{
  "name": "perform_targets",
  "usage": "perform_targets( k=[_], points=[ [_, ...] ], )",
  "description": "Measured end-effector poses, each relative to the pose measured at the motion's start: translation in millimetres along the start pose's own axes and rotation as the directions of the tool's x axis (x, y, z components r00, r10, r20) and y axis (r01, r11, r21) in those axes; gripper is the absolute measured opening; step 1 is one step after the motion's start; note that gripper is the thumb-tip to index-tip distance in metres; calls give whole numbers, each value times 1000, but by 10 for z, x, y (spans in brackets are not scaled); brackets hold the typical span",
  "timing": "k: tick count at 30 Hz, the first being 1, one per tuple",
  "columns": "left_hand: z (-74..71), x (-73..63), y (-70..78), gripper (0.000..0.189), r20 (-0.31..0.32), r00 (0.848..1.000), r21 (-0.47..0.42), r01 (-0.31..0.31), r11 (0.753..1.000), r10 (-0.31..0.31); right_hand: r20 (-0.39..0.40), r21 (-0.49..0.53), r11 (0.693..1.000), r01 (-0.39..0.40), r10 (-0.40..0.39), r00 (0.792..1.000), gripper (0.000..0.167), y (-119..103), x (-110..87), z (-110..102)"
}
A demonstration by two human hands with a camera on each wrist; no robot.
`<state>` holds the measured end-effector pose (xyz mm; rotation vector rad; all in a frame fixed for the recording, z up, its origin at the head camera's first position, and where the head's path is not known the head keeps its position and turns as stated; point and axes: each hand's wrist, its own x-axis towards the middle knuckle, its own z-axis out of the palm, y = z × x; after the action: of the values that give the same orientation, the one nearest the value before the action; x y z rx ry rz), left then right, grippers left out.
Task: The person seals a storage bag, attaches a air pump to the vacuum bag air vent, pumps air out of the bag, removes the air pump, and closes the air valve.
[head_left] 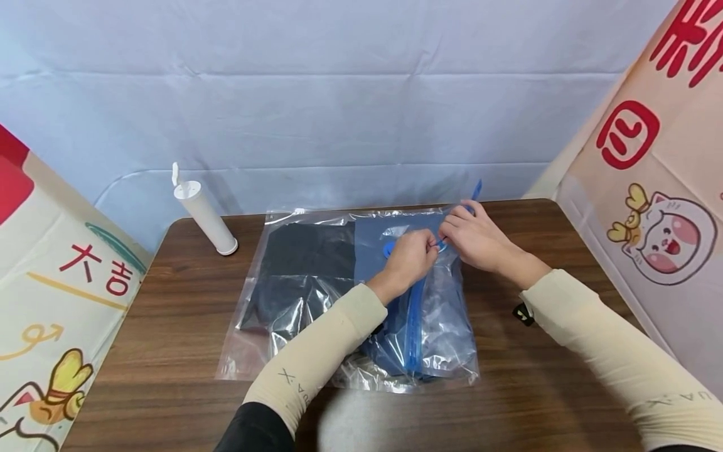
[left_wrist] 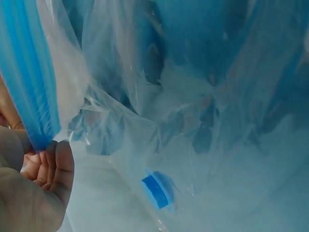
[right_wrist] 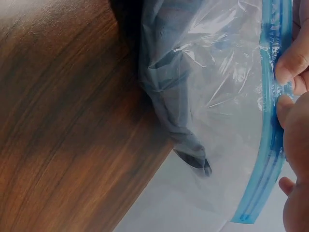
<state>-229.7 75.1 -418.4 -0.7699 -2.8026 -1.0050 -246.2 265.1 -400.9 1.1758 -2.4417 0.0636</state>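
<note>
A clear plastic storage bag [head_left: 290, 314] with a blue zip strip [head_left: 415, 326] lies on the table, dark cloth [head_left: 307, 251] and blue cloth [head_left: 369, 245] inside it. My left hand [head_left: 411, 256] pinches the zip strip near the bag's far right part. Close beside it, my right hand [head_left: 474, 242] grips the same strip, whose blue end sticks up past the fingers. In the right wrist view the strip [right_wrist: 264, 145] runs down along the fingertips. A blue valve [left_wrist: 158, 190] shows on the clear film in the left wrist view.
At the back left of the brown wooden table [head_left: 152, 326] stands a white tube [head_left: 208, 220] with a small flap raised on top. A pale cloth backdrop [head_left: 282, 125] hangs behind the table. Printed cloths flank both sides.
</note>
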Motion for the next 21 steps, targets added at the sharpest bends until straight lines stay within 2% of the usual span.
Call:
perform_targets(
  k=[7, 13, 21],
  points=[
    [35, 20, -21, 4, -16, 1000, -67, 26, 997, -27, -16, 12, 1000, -18, 18, 1000, 13, -17, -20, -30],
    [30, 43, 0, 11, -6, 1000, -42, -8, 999, 8, -1, 56, 998, -34, 34, 999, 15, -8, -18, -82],
    [25, 51, 28, 13, -44, 999, -23, -22, 999, 21, 36, 47, 998, -30, 28, 999, 22, 50, 9, -155]
  ],
)
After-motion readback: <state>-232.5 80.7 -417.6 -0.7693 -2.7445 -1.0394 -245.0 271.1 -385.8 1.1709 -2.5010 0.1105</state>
